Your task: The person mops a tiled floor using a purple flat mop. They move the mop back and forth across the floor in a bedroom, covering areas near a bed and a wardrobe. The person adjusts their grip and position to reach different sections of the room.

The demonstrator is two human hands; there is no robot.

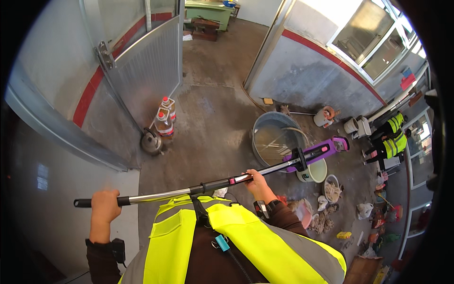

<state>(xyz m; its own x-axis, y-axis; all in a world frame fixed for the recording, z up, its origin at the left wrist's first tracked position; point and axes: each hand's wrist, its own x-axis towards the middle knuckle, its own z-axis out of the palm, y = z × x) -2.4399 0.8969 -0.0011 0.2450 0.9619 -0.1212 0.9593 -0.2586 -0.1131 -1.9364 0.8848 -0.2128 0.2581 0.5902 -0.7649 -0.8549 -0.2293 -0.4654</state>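
The long silver-and-black mop point(215, 186) lay across the front of the person's body, its long axis running from near left to far right with a slight rise. Its purple plastic head point(318, 154) was at the far right end, so the right hand point(259, 183) was clearly the nearer one to it, with a bare length of silver pole between; the left hand point(106, 207) was at the opposite end, well apart from the head.

Both hands had hold of the mop. The left hand was curled around the black grip, palm down, with the rounded tip of the pole sticking out to its left. The right hand was wrapped around the pole past its middle, just beside a small red button point(232, 181), thumb and fingers closed over the metal.

The mop's head lay to the right of and beyond the right hand, passing in view over the near right rim of the round grey tub point(256, 150) of murky water, and over the far edge of the pale green bucket point(312, 174). Whether it touched either could not be told. Both containers stood on the damp concrete floor point(208, 118).
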